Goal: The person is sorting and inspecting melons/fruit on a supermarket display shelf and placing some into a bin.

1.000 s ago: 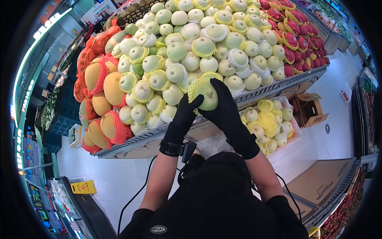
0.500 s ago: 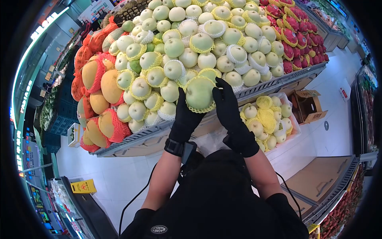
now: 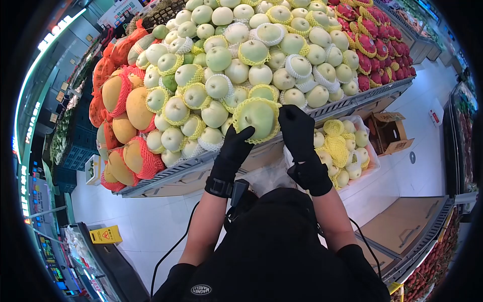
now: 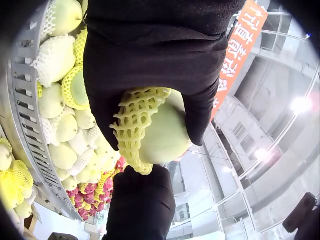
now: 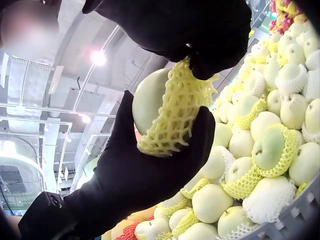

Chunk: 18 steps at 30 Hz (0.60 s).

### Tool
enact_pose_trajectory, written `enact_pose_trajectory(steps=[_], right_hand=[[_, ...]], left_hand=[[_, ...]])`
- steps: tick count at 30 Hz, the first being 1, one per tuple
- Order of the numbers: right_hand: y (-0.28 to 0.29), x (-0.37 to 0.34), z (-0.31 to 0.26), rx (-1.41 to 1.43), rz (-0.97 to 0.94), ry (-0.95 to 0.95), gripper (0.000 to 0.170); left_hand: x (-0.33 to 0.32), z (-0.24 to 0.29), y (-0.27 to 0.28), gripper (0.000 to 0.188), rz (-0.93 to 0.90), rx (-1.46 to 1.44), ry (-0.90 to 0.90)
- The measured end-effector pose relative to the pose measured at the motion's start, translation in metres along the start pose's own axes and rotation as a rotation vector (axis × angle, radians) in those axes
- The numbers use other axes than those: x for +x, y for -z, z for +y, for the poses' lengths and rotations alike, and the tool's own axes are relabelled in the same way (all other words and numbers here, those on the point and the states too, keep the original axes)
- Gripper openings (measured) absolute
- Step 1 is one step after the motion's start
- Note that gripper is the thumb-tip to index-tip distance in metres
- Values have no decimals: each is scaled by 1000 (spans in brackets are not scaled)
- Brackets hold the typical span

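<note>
In the head view a round pale green melon [image 3: 257, 119] in a yellow foam net [image 5: 175, 115] is held up at the near edge of the fruit pile. My black-gloved left hand [image 3: 233, 153] grips it from below and the left, fingers on one side and thumb on the other. My gloved right hand [image 3: 298, 132] pinches the net's edge on the right, as the right wrist view shows from close by. The net wraps one side of the melon; the other side is bare.
A sloped stand of pale melons [image 3: 218, 59], many in foam nets, lies ahead. Larger yellow melons [image 3: 141, 108] in red nets are on the left, dragon fruit [image 3: 367, 48] on the right. Below the stand's grey slatted rim [image 3: 347, 103] sit a melon-filled crate [image 3: 375, 160] and a cardboard box [image 3: 390, 132].
The melon was turned in both hands, then settled in the left. My right hand let go of the melon's side, moved slightly right and now pinches the net's edge.
</note>
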State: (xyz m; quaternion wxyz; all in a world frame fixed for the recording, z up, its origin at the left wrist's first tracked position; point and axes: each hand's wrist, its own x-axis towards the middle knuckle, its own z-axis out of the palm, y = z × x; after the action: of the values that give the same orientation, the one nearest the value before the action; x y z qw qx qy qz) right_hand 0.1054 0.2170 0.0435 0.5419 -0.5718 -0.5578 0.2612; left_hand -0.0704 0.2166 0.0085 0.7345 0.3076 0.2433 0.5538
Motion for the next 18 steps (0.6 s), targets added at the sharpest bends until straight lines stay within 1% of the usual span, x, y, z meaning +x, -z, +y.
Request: enact_pose_trajectory(steps=[3,4,7,10,12,13,15,16,18], right_hand=[[2,-1,-1,32,6,-7,19],[2,-2,-2,42,7,-5,20],[3,-5,-8,105,-49,67,22],[4,3,-1,86,-119,53,28],[7,8,6,209,-190,-79,36],[8,9,10,270,-226,-145,40],[5,9,22,452,-381,-193,47],[4,9,26,543,-458,-217,51],[6,5,24,647,-500,-239,55]], left_hand=[[2,-2,-2,51,9,-19,-1],[2,-2,-3,51,11,23,-3],[5,1,-6,52,33,104,-21],[5,1,-9,55,66,115,-48],[4,3,-8,58,75,143,-67],[3,3,-9,60,57,229,-85],[2,7,-15,64,22,402,-119],[0,10,-21,66,18,437,-133],[-1,13,-31,70,10,508,-163]])
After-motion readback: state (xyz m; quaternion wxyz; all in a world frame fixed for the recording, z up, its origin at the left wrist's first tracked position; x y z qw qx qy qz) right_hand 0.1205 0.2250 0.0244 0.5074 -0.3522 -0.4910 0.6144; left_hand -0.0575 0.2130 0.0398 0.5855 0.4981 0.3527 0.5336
